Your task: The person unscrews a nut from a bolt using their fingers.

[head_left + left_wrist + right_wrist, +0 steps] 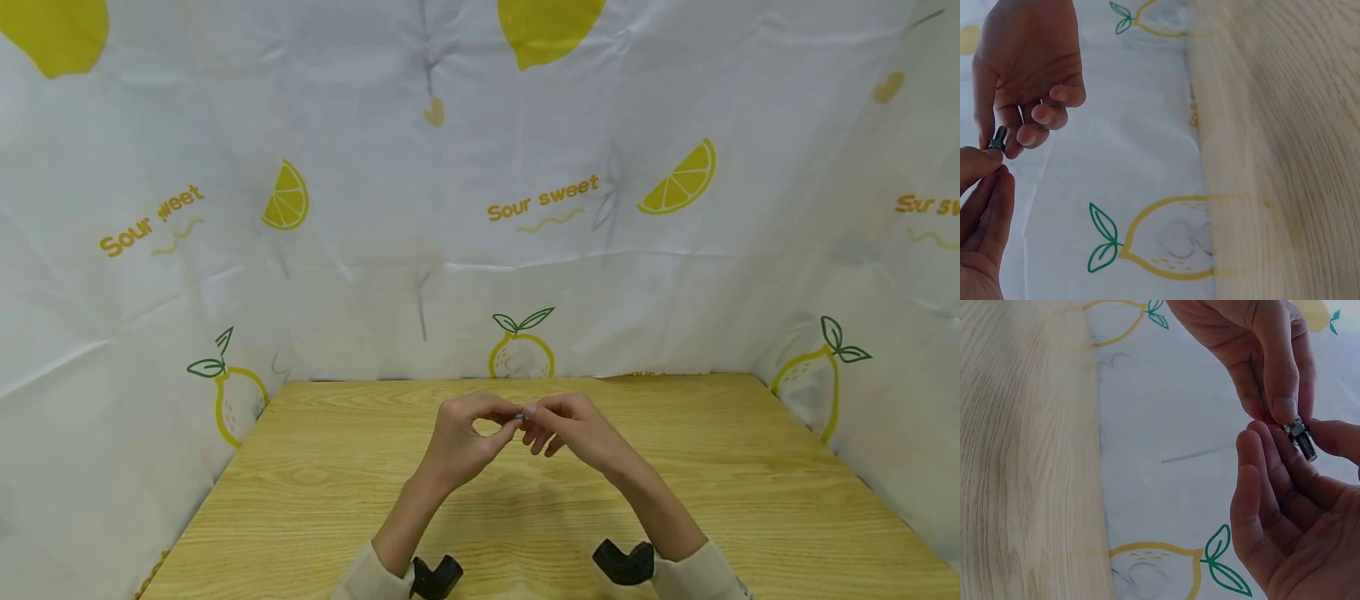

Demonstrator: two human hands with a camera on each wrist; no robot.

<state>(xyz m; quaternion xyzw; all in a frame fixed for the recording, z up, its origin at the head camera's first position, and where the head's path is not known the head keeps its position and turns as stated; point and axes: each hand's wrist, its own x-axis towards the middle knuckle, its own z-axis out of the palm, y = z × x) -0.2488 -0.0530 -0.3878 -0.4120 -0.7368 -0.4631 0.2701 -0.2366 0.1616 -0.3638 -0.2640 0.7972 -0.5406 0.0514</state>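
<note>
A small dark metal bolt (1307,450) with a hex nut (1297,430) on its threads is held up between the two hands, above the table. My left hand (465,437) pinches the bolt's head end between thumb and fingertips, which hide that end. From the other side, my right hand (581,433) has its thumb and index finger at the nut, pinching it. Its other fingers curl loosely beneath, palm toward the bolt in the right wrist view. The threaded tip sticks out past the nut, and in the left wrist view the bolt (1000,135) points toward the right palm.
Below the hands lies a light wood-grain table (337,467). White cloth (360,317) with lemon prints stands along its back and both sides. Black curved pieces (624,562) sit at both wrists by the pale sleeves (693,575).
</note>
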